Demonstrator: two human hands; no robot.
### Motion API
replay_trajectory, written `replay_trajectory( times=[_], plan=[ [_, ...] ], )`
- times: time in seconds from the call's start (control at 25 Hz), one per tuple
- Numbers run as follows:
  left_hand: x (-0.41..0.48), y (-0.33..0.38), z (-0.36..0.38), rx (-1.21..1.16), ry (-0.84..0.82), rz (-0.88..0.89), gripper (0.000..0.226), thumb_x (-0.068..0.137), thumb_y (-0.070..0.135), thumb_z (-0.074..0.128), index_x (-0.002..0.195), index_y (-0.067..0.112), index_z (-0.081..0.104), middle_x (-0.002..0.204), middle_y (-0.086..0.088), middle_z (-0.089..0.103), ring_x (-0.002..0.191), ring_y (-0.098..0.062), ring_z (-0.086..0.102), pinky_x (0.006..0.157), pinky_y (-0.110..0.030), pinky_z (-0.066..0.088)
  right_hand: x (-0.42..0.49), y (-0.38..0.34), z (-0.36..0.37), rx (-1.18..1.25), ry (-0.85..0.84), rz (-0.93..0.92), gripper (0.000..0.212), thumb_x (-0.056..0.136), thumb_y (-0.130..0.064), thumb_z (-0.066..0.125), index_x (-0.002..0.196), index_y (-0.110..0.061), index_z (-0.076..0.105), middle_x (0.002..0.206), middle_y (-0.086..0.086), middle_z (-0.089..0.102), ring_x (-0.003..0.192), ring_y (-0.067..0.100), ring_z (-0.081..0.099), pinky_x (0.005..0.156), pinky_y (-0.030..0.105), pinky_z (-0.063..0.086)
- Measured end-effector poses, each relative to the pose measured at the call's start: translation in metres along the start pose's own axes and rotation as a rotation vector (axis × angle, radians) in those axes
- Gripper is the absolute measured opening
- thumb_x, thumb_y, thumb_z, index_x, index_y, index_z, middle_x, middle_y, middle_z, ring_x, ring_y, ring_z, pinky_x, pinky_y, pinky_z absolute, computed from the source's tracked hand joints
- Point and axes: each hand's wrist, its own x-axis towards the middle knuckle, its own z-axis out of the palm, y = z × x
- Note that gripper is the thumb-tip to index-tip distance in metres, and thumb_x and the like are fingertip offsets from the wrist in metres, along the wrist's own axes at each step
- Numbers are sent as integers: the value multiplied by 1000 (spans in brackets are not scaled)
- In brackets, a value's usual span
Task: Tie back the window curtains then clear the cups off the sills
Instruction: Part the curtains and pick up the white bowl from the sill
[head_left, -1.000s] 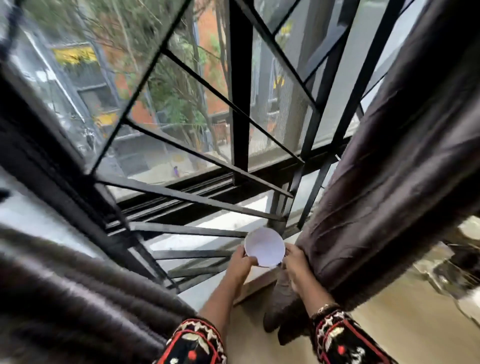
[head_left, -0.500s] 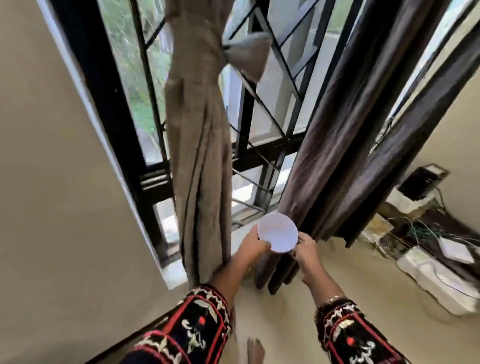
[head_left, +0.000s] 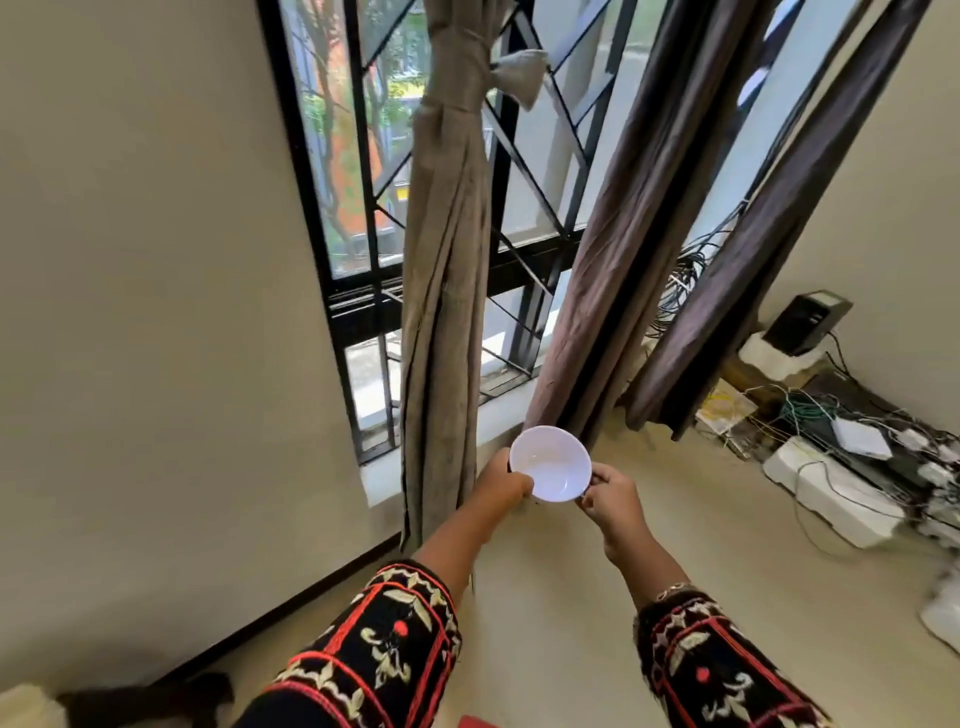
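Note:
A white cup (head_left: 549, 464) is held between both hands in front of the window, a little off the sill (head_left: 498, 415). My left hand (head_left: 501, 483) grips its left side with curled fingers. My right hand (head_left: 610, 501) pinches its right edge. The cup's inside looks empty. A tan curtain (head_left: 447, 291) hangs bunched and tied with a cloth band (head_left: 511, 70) near the top. To the right hang a brown curtain (head_left: 618, 249) and another brown curtain (head_left: 769, 228), both loose.
A black window grille (head_left: 524, 171) stands behind the curtains. Tangled cables, white boxes (head_left: 831, 493) and a black device (head_left: 808, 322) crowd the floor at the right by the wall. The beige wall (head_left: 156, 291) fills the left. A dark object (head_left: 150, 699) lies at the bottom left.
The cup has come away from the sill toward me, held in both hands. My view has pulled back from the window, showing the tied tan curtain and the floor.

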Motion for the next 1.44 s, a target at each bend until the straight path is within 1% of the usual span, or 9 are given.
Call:
replay_trajectory(
  times=[0.2, 0.44, 0.6, 0.68, 0.76, 0.92, 1.04, 1.2, 1.44],
  plan=[
    [-64, -42, -13, -61, 144, -26, 55, 76, -5, 48, 129, 11, 46, 111, -12, 52, 96, -24, 48, 62, -24, 43, -58, 31, 17, -50, -91, -23, 41, 80, 19, 36, 109, -1, 57, 97, 14, 59, 92, 28, 53, 85, 42, 49],
    [-166, -105, -25, -163, 295, -83, 50, 76, -7, 45, 123, 10, 49, 105, -10, 53, 95, -23, 50, 65, -24, 43, -137, 87, 36, -148, -223, -20, 43, 75, 17, 41, 112, 1, 58, 101, 16, 62, 94, 29, 55, 81, 38, 49],
    [-232, -144, -55, -244, 378, -126, 58, 63, 5, 48, 121, 11, 50, 104, -8, 55, 92, -21, 50, 65, -25, 42, -193, 110, 71, -167, -341, -11, 44, 74, 18, 42, 111, 1, 57, 99, 15, 60, 95, 30, 55, 85, 41, 49],
    [-261, -159, -78, -263, 438, -145, 51, 66, 2, 48, 116, 13, 51, 100, -6, 54, 90, -20, 49, 66, -25, 43, -221, 114, 94, -187, -402, -16, 42, 74, 18, 41, 108, -1, 58, 96, 14, 59, 93, 28, 55, 87, 43, 49],
    [-287, -177, -106, -277, 506, -161, 49, 73, -3, 47, 120, 12, 50, 102, -6, 53, 92, -20, 49, 70, -26, 43, -247, 117, 122, -202, -469, -27, 39, 74, 17, 41, 104, 0, 58, 95, 14, 60, 91, 29, 56, 86, 43, 49],
    [-335, -208, -175, -310, 635, -151, 52, 73, 2, 50, 124, 10, 49, 104, -7, 54, 96, -23, 51, 63, -24, 46, -292, 121, 201, -261, -591, -48, 36, 72, 16, 45, 103, 0, 57, 93, 13, 60, 96, 31, 56, 82, 41, 51],
    [-366, -235, -236, -322, 722, -172, 71, 60, 15, 51, 130, 10, 43, 110, -7, 52, 107, -26, 51, 83, -36, 51, -327, 132, 271, -315, -659, -34, 40, 73, 13, 49, 110, -2, 56, 103, 14, 60, 102, 32, 56, 89, 44, 51],
    [-395, -282, -322, -310, 720, -257, 65, 79, 0, 51, 139, 14, 31, 132, -13, 46, 117, -28, 46, 95, -35, 42, -372, 147, 355, -363, -717, -8, 29, 81, 6, 52, 109, -4, 54, 104, 13, 58, 96, 26, 56, 84, 37, 51],
    [-408, -333, -400, -288, 654, -323, 58, 82, -2, 49, 137, 13, 34, 131, -12, 47, 107, -19, 45, 85, -27, 38, -396, 169, 441, -407, -734, 62, 40, 82, 3, 54, 120, -6, 50, 116, 13, 55, 106, 32, 53, 85, 40, 50]
  ],
)
